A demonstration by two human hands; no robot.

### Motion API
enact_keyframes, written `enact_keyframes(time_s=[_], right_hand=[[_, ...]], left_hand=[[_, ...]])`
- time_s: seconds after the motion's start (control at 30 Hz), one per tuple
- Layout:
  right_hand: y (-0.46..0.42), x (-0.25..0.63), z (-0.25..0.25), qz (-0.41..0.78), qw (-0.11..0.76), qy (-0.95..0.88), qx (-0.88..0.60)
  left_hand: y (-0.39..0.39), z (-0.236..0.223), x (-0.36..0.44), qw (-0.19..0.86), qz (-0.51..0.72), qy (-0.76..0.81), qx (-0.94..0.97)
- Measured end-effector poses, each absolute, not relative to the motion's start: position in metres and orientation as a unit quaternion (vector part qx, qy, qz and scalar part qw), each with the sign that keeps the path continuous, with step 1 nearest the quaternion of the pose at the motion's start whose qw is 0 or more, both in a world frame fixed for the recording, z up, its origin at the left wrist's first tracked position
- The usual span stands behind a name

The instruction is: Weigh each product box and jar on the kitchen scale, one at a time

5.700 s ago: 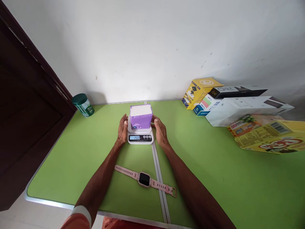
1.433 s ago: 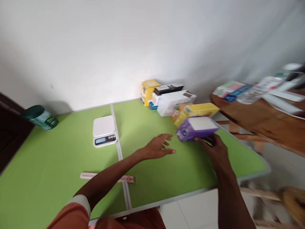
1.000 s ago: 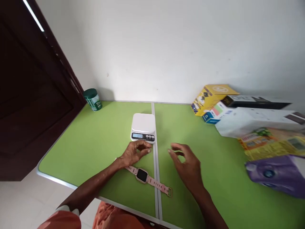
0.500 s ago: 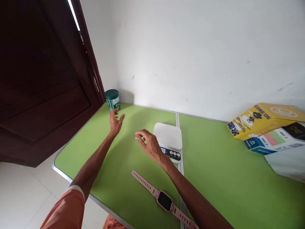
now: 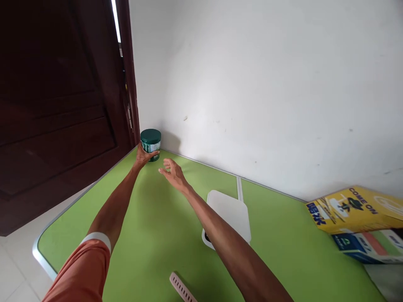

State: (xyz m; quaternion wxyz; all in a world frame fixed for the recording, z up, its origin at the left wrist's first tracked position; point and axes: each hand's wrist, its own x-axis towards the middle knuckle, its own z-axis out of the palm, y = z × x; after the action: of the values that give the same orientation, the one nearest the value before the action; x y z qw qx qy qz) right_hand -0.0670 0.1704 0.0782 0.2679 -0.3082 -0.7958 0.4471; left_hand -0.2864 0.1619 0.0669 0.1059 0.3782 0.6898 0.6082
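At the table's far left corner stands a green jar (image 5: 151, 145) with a dark green lid and a pale label. My left hand (image 5: 144, 157) is wrapped round its lower left side, thumb across the front. To the right of the jar, my right hand (image 5: 173, 173) hangs apart from it, fingers curved and spread from the thumb, holding nothing. Beneath my right forearm lies a white kitchen scale (image 5: 231, 212), its control panel mostly covered by the arm. The end of a pink watch strap (image 5: 181, 287) shows at the bottom edge; the rest is out of view.
A yellow box (image 5: 349, 209) lies at the right beside a blue and white pack (image 5: 362, 247). The green tabletop (image 5: 151, 235) meets a white wall (image 5: 252, 84) at the back. A dark door (image 5: 63, 105) stands close along the left side.
My left hand has reached forward to the jar and closed round it. My right hand has moved forward and left, towards the jar. The view has shifted, leaving most of the watch out of sight.
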Motion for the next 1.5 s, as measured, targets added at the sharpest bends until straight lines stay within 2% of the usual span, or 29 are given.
enact_keyframes(time_s=[0.2,0.3,0.37,0.5,0.63,0.8,0.93,1.1,1.3,1.5], right_hand=[[0.194,-0.099,0.071,0.484,0.311,-0.749,-0.328],[0.182,-0.104,0.075,0.493,0.349,-0.731,-0.317],[0.166,-0.1,0.079,0.516,0.338,-0.728,-0.299],[0.129,-0.077,0.085,0.531,0.305,-0.733,-0.296],[0.093,-0.047,0.088,0.511,0.307,-0.741,-0.31],[0.06,-0.001,0.102,0.471,0.33,-0.762,-0.298],[0.051,0.049,0.127,0.446,0.378,-0.75,-0.311],[0.058,0.122,0.152,0.413,0.441,-0.722,-0.336],[0.074,0.185,0.145,0.385,0.464,-0.691,-0.399],[0.088,0.199,0.126,0.38,0.476,-0.675,-0.418]], left_hand=[[0.136,0.052,-0.277,0.124,0.586,0.687,0.411],[0.108,0.048,-0.261,0.161,0.582,0.653,0.457],[0.087,0.049,-0.251,0.167,0.575,0.646,0.474],[0.043,0.053,-0.232,0.164,0.552,0.647,0.5],[0.002,0.053,-0.205,0.182,0.529,0.656,0.507],[-0.028,0.061,-0.163,0.154,0.523,0.658,0.52],[-0.019,0.089,-0.121,0.158,0.543,0.598,0.569],[0.016,0.116,-0.053,0.227,0.546,0.542,0.596],[0.056,0.11,0.009,0.275,0.512,0.531,0.617],[0.076,0.099,0.02,0.281,0.482,0.546,0.625]])
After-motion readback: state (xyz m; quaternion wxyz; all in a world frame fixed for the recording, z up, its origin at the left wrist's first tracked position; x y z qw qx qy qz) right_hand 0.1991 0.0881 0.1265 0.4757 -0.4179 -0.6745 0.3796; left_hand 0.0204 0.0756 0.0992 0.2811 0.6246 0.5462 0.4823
